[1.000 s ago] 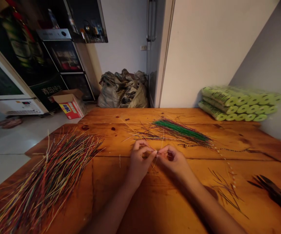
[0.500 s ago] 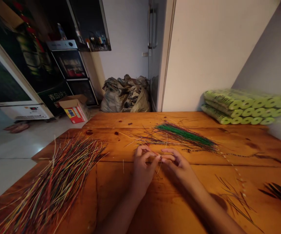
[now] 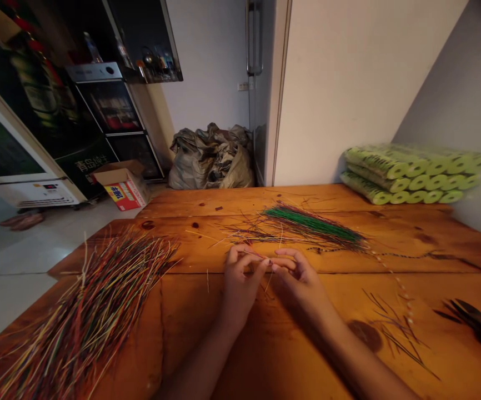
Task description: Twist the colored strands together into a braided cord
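Over the middle of the wooden table, my left hand (image 3: 240, 280) and my right hand (image 3: 301, 280) meet at the fingertips. Each pinches thumb against index finger on a thin wire (image 3: 269, 281), whose pale end sticks out below the fingers. The pinched part is mostly hidden. Beyond my hands lies a bundle of green wires (image 3: 313, 223), with dark and reddish wires around it. A large loose heap of multicoloured wires (image 3: 103, 305) spreads to the left of my left hand.
Dark-handled pliers (image 3: 474, 321) lie at the right edge near short loose wires (image 3: 396, 328). A pale beaded-looking strand (image 3: 394, 280) runs beside them. Green-wrapped rolls (image 3: 407, 175) are stacked at the back right. An open carton (image 3: 126, 191) and stuffed sacks (image 3: 211, 158) sit on the floor.
The view has shifted slightly, so everything sits a little further left and higher. My hands stay together with their fingertips pinched; only slight finger movement shows.
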A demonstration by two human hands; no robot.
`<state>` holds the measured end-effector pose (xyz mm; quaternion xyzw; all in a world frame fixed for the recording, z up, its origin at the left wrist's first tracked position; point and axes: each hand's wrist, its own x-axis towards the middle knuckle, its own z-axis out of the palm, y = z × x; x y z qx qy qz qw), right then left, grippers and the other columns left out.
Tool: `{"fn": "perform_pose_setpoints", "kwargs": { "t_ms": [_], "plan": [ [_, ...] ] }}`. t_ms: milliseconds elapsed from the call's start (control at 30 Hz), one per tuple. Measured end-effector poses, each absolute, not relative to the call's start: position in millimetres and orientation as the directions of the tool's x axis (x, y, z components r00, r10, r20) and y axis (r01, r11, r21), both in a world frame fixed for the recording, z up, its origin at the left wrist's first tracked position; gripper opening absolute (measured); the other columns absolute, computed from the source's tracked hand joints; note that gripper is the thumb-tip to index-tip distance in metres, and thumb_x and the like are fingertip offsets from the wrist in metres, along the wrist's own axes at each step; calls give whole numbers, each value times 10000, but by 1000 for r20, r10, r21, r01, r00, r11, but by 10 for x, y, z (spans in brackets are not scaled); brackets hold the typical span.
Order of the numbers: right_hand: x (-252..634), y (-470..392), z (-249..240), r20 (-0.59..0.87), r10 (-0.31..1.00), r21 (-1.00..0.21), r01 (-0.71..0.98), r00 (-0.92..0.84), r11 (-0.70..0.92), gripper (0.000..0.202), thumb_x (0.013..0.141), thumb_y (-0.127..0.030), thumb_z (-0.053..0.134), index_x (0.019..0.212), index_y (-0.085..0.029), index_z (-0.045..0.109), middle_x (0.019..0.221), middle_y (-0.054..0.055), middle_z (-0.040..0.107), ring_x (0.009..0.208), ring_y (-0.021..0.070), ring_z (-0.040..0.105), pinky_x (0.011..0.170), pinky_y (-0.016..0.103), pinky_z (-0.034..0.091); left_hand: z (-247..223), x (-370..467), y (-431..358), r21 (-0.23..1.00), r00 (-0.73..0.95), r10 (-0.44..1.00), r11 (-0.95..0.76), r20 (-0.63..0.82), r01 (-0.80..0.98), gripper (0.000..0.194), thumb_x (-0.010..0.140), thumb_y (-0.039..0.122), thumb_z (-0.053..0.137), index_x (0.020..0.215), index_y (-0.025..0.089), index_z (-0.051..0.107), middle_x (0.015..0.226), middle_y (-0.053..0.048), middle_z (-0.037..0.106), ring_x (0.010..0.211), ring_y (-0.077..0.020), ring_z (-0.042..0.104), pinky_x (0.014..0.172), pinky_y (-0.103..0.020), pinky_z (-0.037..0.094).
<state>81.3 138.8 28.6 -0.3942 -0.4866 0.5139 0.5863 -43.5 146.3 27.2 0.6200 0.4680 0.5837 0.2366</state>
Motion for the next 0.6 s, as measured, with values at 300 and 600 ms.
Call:
{"fn": "perform_pose_setpoints", "kwargs": {
  "t_ms": [300, 600],
  "plan": [
    [840, 1353, 322, 29, 997, -954, -299, -76, 5, 303, 659, -288, 647, 919, -231, 503, 864, 20, 653, 737, 144, 611, 630, 256, 464, 302, -445, 1461, 843, -95, 861, -459, 500, 280, 103, 725, 260, 614, 647, 199, 642, 808, -11, 486, 821, -154, 506, 780, -298, 417],
    [836, 1365, 324, 329, 941, -943, -31, 77, 332, 178, 699, -262, 623, 830, -235, 506, 871, 33, 645, 842, 172, 597, 723, 288, 460, 267, -440, 1483, 890, -124, 893, -399, 432, 220, 123, 697, 279, 627, 607, 197, 641, 787, -15, 502, 838, -167, 507, 801, -298, 392]
  ]
}}
